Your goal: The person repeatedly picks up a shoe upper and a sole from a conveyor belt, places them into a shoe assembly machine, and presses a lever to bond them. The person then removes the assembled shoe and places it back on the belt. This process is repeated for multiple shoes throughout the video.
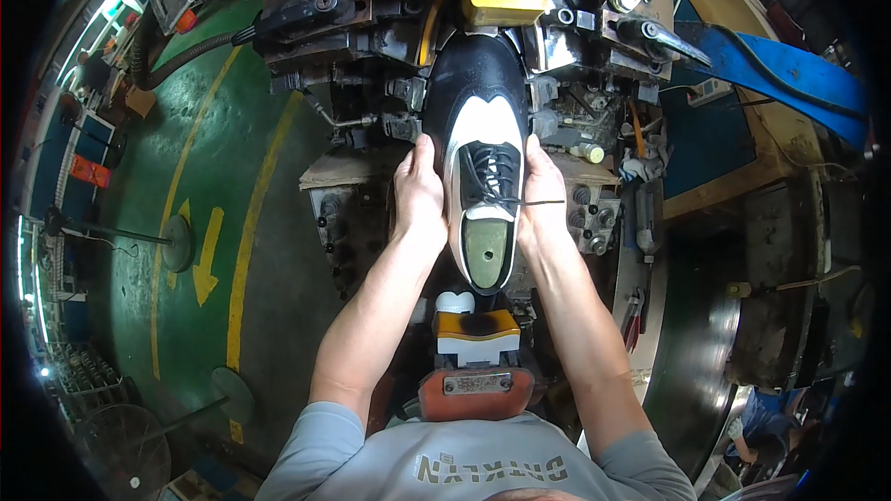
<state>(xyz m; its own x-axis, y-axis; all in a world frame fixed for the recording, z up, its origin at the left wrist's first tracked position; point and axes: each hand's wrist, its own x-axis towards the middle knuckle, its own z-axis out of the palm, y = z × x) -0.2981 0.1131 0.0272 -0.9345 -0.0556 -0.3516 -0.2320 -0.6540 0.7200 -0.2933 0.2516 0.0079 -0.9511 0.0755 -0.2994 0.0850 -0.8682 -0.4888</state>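
A black and white lace-up shoe upper (486, 121) sits in front of me, toe pointing away and set into the jaws of a machine (548, 28). A green last (485, 252) with a small hole fills its heel opening. Black laces (492, 176) are tied over the tongue, one end sticking out to the right. My left hand (420, 193) grips the shoe's left side, thumb along the edge. My right hand (544, 190) holds the right side opposite; some fingers of both hands are hidden beneath. Below the heel stands a yellow-topped pad (476, 325).
Black clamp levers (302, 19) flank the machine's jaws under a yellow block (506, 7). A blue metal arm (789, 74) reaches in from the right. Green floor with yellow markings (209, 255) and a fan (121, 450) lie left. At lower right another person (766, 427) is partly visible.
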